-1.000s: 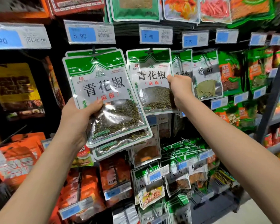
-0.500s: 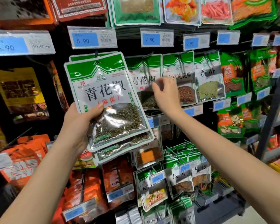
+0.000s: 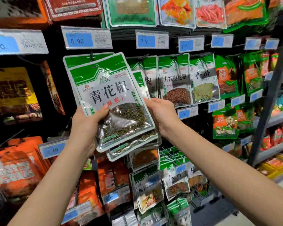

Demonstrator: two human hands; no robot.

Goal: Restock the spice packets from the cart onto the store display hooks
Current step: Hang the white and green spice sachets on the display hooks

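Observation:
My left hand [image 3: 86,128] grips a stack of green-and-white green peppercorn packets [image 3: 111,95] by its lower left, thumb across the front packet. The stack is held up in front of the display, tilted slightly left. My right hand [image 3: 160,115] holds the right edge of the same stack, thumb at the front and fingers behind. Just behind the stack, more green peppercorn packets [image 3: 148,74] hang on a display hook under the 7.90 price tag [image 3: 151,40], partly hidden by the held ones.
Red peppercorn packets [image 3: 175,82] and bay leaf packets [image 3: 203,82] hang to the right. Orange packets [image 3: 21,163] fill the lower left, with more hooks of packets [image 3: 147,191] below. A grey shelf upright [image 3: 268,101] stands at the right. The 5.90 tag [image 3: 87,38] is above.
My right hand let go of the packet it hung on the hook and came down and left to the stack in my left hand. That packet stays on the hook.

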